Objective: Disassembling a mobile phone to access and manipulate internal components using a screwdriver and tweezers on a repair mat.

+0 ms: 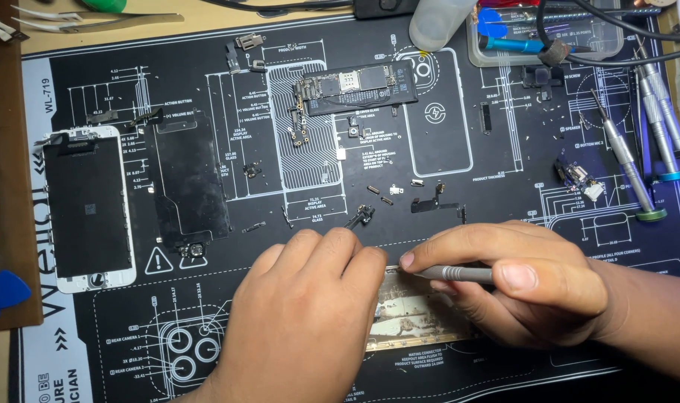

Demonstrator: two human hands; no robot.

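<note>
Workpiece: opened phone housing (418,317) lies on the dark repair mat (504,112) at the near edge of the desk, mostly hidden under both hands.
Left hand (302,313): fingers curled, pressing down on the housing's left part and steadying it; it grips nothing that can be seen.
Right hand (504,287): pinches a slim grey screwdriver (459,274), thumb on top, tip aimed left toward the housing's upper edge beside the left fingertips.
Loose parts: small brackets and screws (388,195) lie scattered just beyond the hands; a logic board (358,88) sits farther back, a white-framed screen (90,209) to the left.
Spare tools: three more screwdrivers (638,149) rest at the right.
Risk: the tip could likely slip and jab the left fingers or scratch inside the housing, since the hands sit so close.
Risk: a knuckle sweeping forward might scatter the tiny screws.
</note>
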